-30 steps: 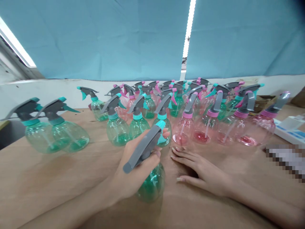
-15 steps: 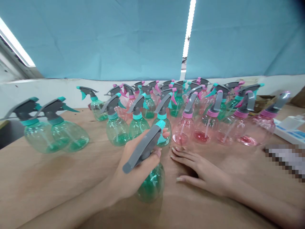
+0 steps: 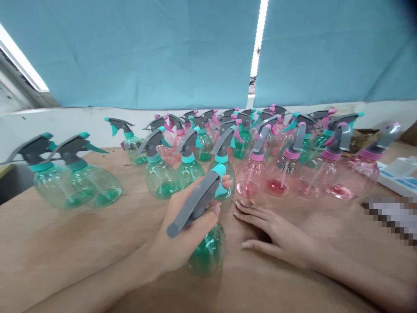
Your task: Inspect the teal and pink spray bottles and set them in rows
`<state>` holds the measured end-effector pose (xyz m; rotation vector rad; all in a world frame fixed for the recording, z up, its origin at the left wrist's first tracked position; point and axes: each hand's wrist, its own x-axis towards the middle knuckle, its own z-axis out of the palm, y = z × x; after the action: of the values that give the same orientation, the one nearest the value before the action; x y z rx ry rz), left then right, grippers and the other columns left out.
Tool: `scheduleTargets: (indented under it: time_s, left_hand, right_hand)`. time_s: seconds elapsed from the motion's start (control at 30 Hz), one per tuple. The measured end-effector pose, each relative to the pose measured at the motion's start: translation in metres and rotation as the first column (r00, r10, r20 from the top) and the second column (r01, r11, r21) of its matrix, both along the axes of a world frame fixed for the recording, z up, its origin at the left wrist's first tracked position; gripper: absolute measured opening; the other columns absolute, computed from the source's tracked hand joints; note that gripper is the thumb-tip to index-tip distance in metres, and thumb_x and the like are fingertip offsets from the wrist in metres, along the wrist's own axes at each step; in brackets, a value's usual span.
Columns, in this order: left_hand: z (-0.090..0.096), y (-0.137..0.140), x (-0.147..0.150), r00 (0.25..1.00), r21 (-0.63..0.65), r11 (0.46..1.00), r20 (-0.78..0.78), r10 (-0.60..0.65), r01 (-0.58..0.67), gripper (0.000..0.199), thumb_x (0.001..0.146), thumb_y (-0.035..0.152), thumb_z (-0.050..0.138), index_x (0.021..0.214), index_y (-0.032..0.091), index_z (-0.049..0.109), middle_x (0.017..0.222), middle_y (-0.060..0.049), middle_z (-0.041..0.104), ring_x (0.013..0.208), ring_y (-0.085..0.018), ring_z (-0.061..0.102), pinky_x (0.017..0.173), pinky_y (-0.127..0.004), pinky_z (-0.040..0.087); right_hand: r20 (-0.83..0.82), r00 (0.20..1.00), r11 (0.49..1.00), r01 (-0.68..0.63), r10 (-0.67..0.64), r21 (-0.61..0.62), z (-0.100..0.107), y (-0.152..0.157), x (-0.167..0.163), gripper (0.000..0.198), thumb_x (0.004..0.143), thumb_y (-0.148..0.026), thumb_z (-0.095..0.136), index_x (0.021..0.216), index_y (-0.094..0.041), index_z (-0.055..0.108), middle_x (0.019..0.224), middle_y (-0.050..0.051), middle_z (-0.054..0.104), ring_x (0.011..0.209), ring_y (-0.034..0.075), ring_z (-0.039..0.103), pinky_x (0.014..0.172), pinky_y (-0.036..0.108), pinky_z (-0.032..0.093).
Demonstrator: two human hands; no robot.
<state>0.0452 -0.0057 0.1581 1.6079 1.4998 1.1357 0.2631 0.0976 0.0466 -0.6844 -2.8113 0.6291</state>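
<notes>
I have my left hand wrapped around the neck of a green spray bottle, which stands upright on the counter right in front of me, just short of the front row of green bottles. The grey trigger head sticks out over my knuckles toward me, with its teal nozzle pointing away. To do this well, I judge I should keep the grip low on the collar so the bottle cannot tip, and keep my index finger clear of the trigger unless I mean to squeeze it.

The fingers of that hand are curled tight about the neck, thumb side hidden behind the head, so it is a full closed grasp. My right hand lies flat on the counter just beside the bottle, palm down, fingers stretched out and slightly spread, holding nothing; its fingertips point at the nearest of the pink bottles.
</notes>
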Motion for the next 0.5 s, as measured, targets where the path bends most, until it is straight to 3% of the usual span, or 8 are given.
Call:
scheduleTargets:
  time_s: [0.1,0.3,0.4,0.5]
  left_hand:
    - [0.0005,-0.0004,0.0008,1.0,-0.005,1.0,-0.008,-0.001,0.001,0.025,0.082,0.026,0.051,0.106,0.027,0.058,0.063,0.006,0.042,0.051,-0.012,0.035,0.049,-0.024,0.034]
    - [0.0021,0.002,0.0015,1.0,0.014,1.0,0.003,0.02,-0.02,0.007,0.078,0.023,0.053,0.08,0.025,0.047,0.059,0.008,0.034,0.049,-0.011,0.034,0.047,-0.023,0.033]
    - [0.0004,0.0019,0.0003,1.0,0.015,1.0,-0.01,0.022,-0.022,0.009,0.077,0.024,0.053,0.078,0.025,0.045,0.059,0.008,0.034,0.05,-0.011,0.037,0.047,-0.023,0.034]
    - [-0.0009,0.0004,-0.001,0.997,0.039,0.999,-0.068,0.027,-0.025,0.005,0.081,0.026,0.051,0.086,0.026,0.052,0.058,0.007,0.038,0.051,-0.012,0.044,0.049,-0.023,0.037]
  right_hand:
    - [-0.004,1.0,1.0,0.003,-0.003,-0.006,0.0009,-0.0001,-0.0002,0.069,0.092,-0.062,0.048,0.149,-0.026,0.035,0.156,0.003,0.031,0.144,0.026,0.028,0.117,0.049,0.026]
    - [-0.03,1.0,1.0,0.008,-0.009,-0.029,0.0013,-0.001,-0.0001,0.069,0.091,-0.06,0.051,0.149,-0.026,0.034,0.156,0.004,0.033,0.143,0.027,0.03,0.117,0.049,0.027]
    - [-0.037,0.999,0.999,0.007,-0.009,-0.034,0.0008,-0.0008,0.0003,0.069,0.091,-0.059,0.051,0.149,-0.027,0.035,0.156,0.004,0.033,0.143,0.027,0.03,0.117,0.049,0.027]
    - [-0.045,0.999,0.999,0.002,-0.003,-0.037,-0.0002,-0.0003,0.0006,0.068,0.091,-0.059,0.052,0.149,-0.027,0.034,0.156,0.004,0.033,0.143,0.027,0.03,0.116,0.049,0.027]
